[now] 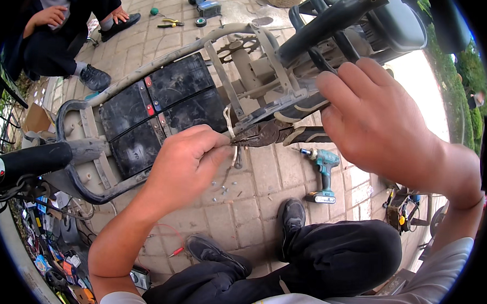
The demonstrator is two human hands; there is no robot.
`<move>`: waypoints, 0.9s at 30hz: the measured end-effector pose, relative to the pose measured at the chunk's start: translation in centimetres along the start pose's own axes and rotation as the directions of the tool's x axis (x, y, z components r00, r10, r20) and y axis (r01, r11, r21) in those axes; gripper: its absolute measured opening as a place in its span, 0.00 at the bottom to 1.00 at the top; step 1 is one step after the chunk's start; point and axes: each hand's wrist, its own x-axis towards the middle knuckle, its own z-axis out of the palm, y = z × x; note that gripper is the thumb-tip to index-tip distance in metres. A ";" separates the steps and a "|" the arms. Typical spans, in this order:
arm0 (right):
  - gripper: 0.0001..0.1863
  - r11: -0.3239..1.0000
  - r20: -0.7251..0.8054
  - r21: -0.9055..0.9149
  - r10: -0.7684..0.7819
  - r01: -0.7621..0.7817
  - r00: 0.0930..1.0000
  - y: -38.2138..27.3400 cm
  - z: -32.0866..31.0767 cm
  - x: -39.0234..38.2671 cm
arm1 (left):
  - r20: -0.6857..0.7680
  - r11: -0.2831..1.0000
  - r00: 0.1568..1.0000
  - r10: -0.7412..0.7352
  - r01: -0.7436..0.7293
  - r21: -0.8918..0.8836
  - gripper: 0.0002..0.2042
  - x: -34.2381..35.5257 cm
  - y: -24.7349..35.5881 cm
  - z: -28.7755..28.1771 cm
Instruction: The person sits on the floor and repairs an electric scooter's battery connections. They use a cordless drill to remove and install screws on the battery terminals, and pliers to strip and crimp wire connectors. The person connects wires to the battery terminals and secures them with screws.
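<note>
Two bare hands are working over a vehicle frame (218, 32) in the head view. The right hand (367, 114) is curling around the handles of rusty pliers (266, 133), which are lying between both hands, nose pointing left. The left hand (183, 163) is pinching its fingertips together beside that nose and a white strand (227, 114); whether it is gripping the strand, I cannot tell.

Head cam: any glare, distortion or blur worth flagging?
Head view: ground beyond the right hand washes out near white; head view: fisheye bending, dark corners at the rim; head view: pliers and left hand look reasonably sharp, no obvious motion blur.
</note>
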 end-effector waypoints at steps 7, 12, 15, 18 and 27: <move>0.07 0.992 0.043 0.080 0.092 -0.095 0.995 1.4 1.4 -1.3 | -0.020 0.999 0.999 -0.032 0.031 -0.044 0.05 -0.6 -1.0 -0.6; 0.10 0.994 0.053 0.062 0.088 -0.092 0.995 0.0 0.5 -0.8 | -0.008 0.997 0.999 -0.045 0.044 -0.059 0.05 -0.1 -0.6 -0.4; 0.10 0.998 0.015 0.001 0.069 -0.069 0.998 -0.3 0.3 -0.3 | 0.002 1.000 1.000 -0.019 0.019 -0.022 0.06 0.2 -0.5 -0.3; 0.09 0.997 0.015 -0.059 0.044 -0.043 0.999 -0.3 0.3 -0.1 | -0.005 1.000 1.000 0.005 -0.005 -0.006 0.06 0.2 -0.5 -0.2; 0.08 0.993 0.077 -0.116 0.015 -0.006 0.997 -0.3 -0.5 0.6 | 0.012 0.999 1.000 0.024 -0.024 0.037 0.05 0.1 -0.2 -0.5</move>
